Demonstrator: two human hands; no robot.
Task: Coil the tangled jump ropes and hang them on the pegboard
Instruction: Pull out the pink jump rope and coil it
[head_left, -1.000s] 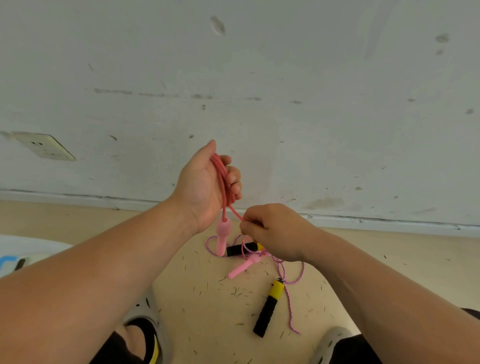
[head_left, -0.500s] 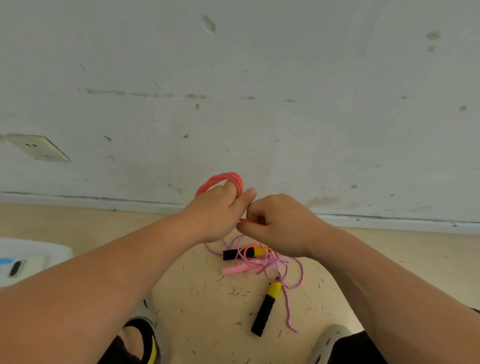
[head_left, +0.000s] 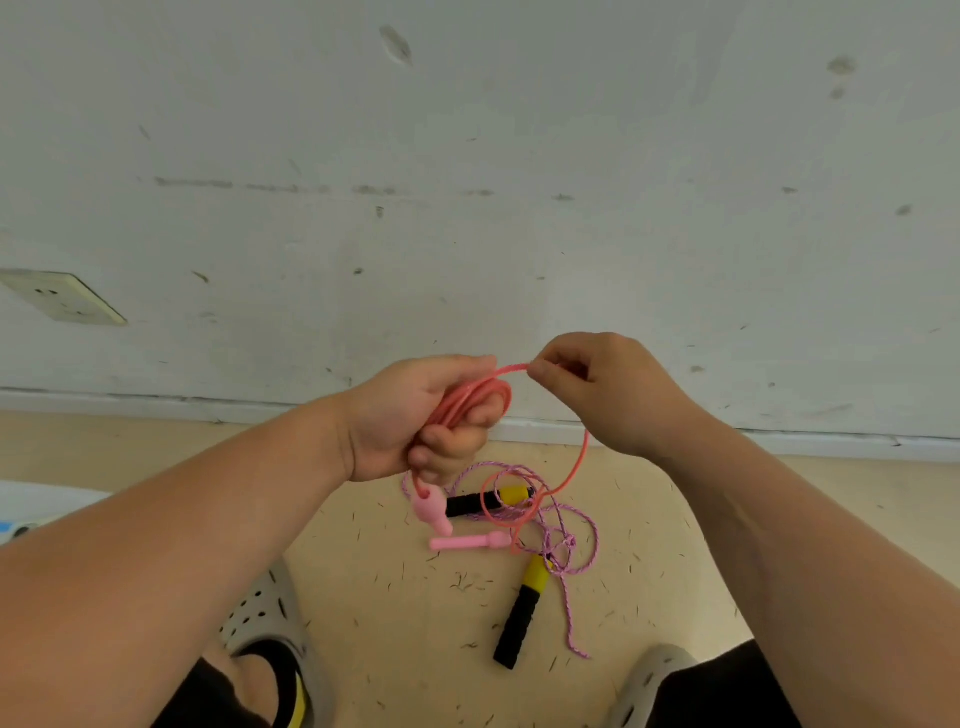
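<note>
Both hands work above a tan floor by a white wall: left hand grips the coiled pink rope, right hand pinches its strand.

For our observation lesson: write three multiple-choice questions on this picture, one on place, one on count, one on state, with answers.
1. Where is the coiled part of the pink rope? A in the left hand; B on a peg; C in a drawer.
2. How many black-and-yellow handles lie on the floor? A one; B two; C four.
3. The right hand is: A flat and empty; B gripping a bottle; C pinching the pink rope.
Answers: 1 A, its fingers curl round the loops. 2 B, both lie by the purple rope. 3 C, it nips the strand.
</note>
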